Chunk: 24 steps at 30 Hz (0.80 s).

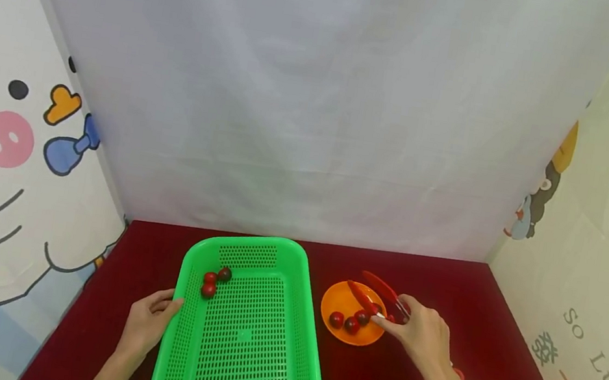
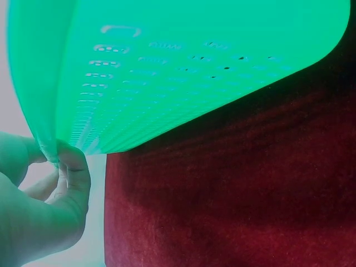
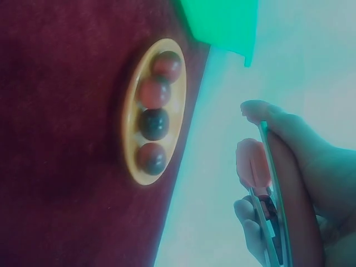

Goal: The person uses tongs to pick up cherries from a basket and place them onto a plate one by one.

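Left hand [image 1: 147,324] pinches one green basket [image 1: 242,371] holding three cherry tomatoes [image 1: 208,290]. Right hand [image 1: 427,337] grips one pair of tongs [image 1: 382,288]; one plate [image 1: 337,298] bears four.

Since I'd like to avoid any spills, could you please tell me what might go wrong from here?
The tomatoes on the orange plate look round and smooth, so one could slip from the tongs. They also sit close together, so the tongs might nudge one off. The left grip pinches the green basket by its rim; a tug might set the three tomatoes inside rolling.
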Available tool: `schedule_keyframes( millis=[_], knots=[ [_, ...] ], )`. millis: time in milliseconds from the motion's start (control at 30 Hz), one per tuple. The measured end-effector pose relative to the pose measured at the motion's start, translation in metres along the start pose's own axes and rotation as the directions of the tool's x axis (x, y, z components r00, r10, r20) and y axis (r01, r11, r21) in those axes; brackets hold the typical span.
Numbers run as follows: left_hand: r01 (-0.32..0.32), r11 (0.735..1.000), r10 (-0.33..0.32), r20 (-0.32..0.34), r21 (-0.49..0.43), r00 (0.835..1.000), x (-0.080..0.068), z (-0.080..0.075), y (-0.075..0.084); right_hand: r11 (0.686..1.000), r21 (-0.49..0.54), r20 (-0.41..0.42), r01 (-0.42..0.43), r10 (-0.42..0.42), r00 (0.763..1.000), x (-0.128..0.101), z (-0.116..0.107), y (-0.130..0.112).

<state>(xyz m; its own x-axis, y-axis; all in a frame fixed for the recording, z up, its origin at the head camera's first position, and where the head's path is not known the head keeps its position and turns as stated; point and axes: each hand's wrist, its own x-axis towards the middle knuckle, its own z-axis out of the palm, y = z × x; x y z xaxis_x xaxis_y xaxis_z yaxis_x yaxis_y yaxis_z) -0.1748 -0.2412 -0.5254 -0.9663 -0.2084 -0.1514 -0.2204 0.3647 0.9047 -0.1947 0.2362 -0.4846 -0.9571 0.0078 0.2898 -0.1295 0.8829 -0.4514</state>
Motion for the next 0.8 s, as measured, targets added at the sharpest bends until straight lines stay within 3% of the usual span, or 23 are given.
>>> schedule_keyframes(
  millis=[800],
  knots=[
    [-0.025, 1.0, 0.025, -0.015, 0.0, 1.0, 0.0, 0.0, 0.0, 0.989, 0.038, -0.038, 0.141, -0.14, 0.989, 0.017, 0.011, -0.034]
  ],
)
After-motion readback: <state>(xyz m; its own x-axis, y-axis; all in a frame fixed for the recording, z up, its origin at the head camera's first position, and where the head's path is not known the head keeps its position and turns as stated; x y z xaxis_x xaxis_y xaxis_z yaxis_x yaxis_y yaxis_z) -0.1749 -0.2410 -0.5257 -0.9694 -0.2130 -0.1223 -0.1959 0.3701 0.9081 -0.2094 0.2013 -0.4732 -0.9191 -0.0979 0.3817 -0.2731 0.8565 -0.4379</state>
